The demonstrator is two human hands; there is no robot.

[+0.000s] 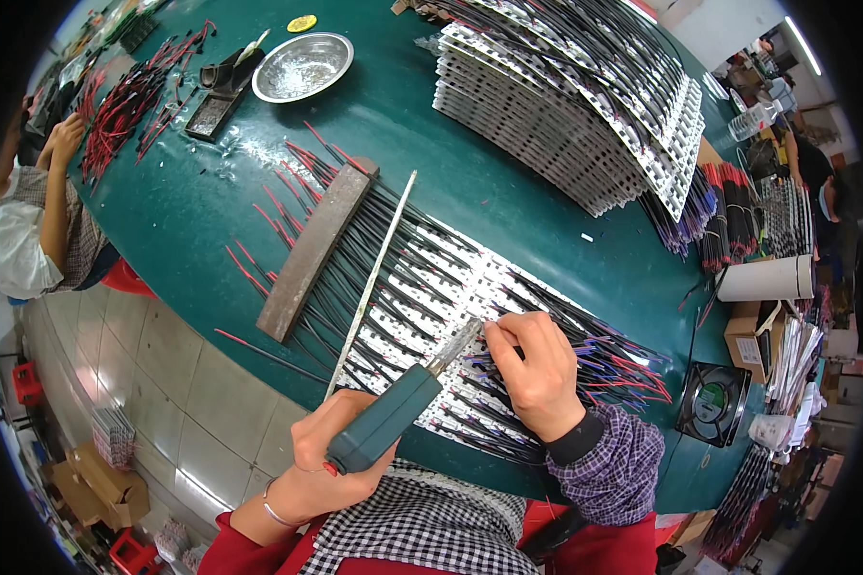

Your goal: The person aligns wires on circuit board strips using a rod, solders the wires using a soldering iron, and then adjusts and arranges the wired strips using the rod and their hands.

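The left hand (312, 446) was wrapped around the handle of 1 green-handled soldering iron (388, 417), its metal end directed across the white perforated panel (491, 271). The right hand (542, 374) was positioned over the panel, thumb and index finger narrow beside the iron's metal end; whether they gripped a wire could not be determined. The panel lay flat on the green table (384, 125), in front of the person, with rows of black cables (340, 278) across it. 1 brown bar (316, 249) and 1 thin pale strip (379, 259) lay across the cables.
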